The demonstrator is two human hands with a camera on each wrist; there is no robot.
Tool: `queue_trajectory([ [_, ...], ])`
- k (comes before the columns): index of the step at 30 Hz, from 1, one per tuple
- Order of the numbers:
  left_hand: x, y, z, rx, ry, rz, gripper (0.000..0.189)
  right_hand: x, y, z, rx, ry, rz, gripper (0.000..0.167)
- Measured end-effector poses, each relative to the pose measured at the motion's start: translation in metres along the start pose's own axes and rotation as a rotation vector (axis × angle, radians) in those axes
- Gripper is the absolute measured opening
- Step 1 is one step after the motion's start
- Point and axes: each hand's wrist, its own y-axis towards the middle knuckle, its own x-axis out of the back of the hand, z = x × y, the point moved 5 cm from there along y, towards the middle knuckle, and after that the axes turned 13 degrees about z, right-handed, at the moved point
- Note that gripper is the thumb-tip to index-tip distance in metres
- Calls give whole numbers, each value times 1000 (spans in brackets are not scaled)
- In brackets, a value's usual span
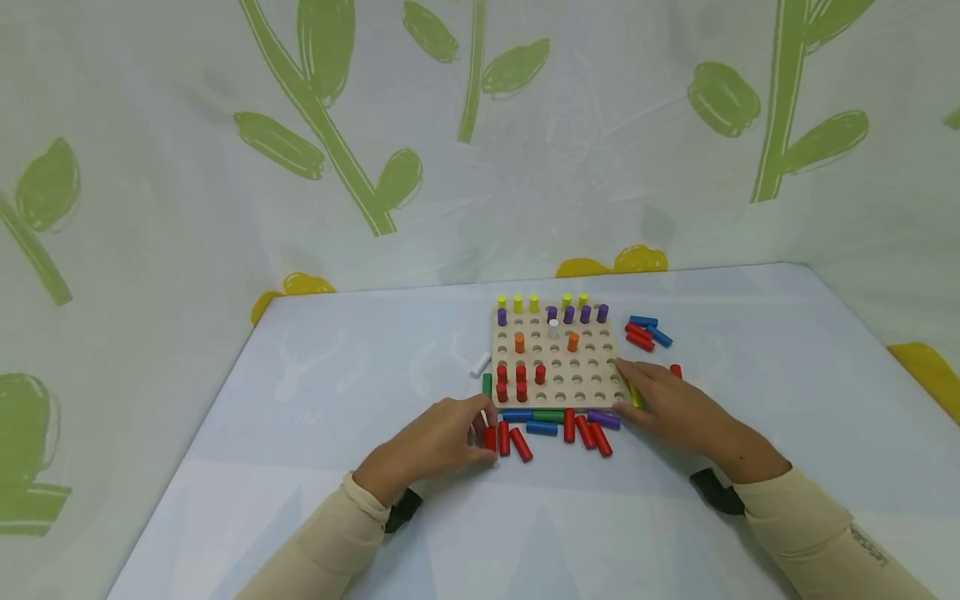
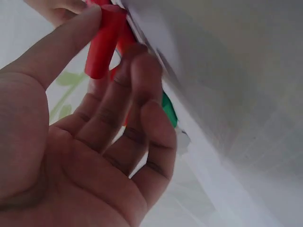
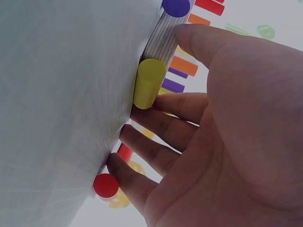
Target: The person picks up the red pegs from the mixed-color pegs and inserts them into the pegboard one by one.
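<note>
My left hand is at the board's front left corner, thumb and curled fingers about a red peg. In the left wrist view the thumb tip lies against this peg, which tilts up from the table. My right hand rests along the right edge of the wooden pegboard, thumb at its front corner. Its fingers are spread and fairly straight. A yellow peg lies beside the board, the fingertips right at its end in the right wrist view. Red, orange, purple, yellow and white pegs stand in the board's holes.
Loose red pegs, blue pegs and a purple peg lie along the board's front. A white peg and a green peg are at its left. More red and blue pegs lie at the right.
</note>
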Motion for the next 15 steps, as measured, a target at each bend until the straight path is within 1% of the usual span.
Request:
queue_trajectory([
  [3,5,-1,-3,-20,-15,-15,34,0,1,-1,-4,7,-2,81],
  [5,8,-1,-5,-37,-6,-36,32,0,2,-1,-6,10,0,81],
  [11,21,-1,-21,-76,52,-138,31,0,3,-2,-7,15,3,81],
  [15,25,3,-34,-100,113,-203,31,-1,3,-2,-15,25,14,82],
])
